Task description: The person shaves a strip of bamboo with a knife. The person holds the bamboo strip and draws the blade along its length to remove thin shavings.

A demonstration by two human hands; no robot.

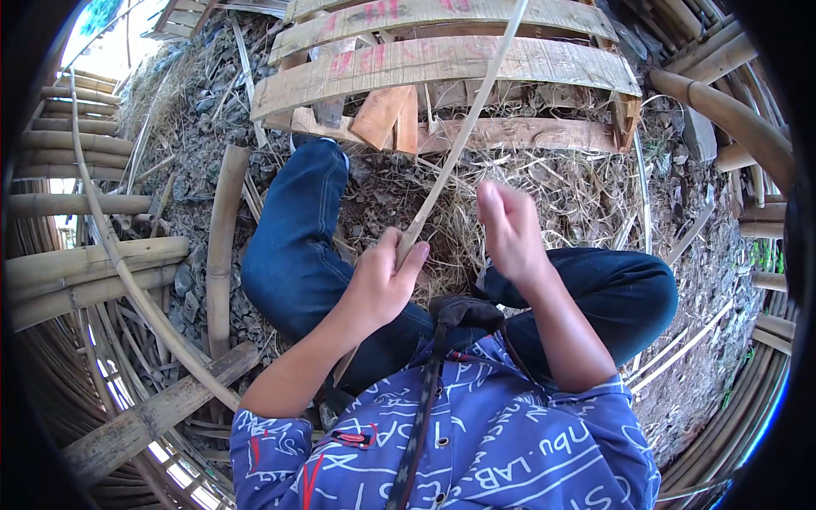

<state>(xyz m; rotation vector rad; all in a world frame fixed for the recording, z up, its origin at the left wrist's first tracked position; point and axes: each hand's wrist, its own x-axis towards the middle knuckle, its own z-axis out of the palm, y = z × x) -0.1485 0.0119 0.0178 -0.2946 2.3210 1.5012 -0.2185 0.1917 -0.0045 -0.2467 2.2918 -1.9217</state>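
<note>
My left hand (380,280) is wrapped round a long pale bamboo strip (466,127), with the thumb laid along it. From this grip the strip slants up and to the right, past the top edge of the view. Its short lower end shows beside my left forearm. To the right of the strip, apart from it, my right hand (516,235) is raised with its fingers curled in and the thumb on top. Whatever it may hold is hidden. Both hands are above my folded legs in blue jeans (293,229).
A slatted wooden pallet (450,66) lies ahead, with orange-brown wood pieces (387,119) at its near edge. Thin shavings (561,200) litter the ground before it. Bamboo poles (93,272) stand to the left, one upright pole (225,246) near my knee. More bamboo (731,119) lines the right.
</note>
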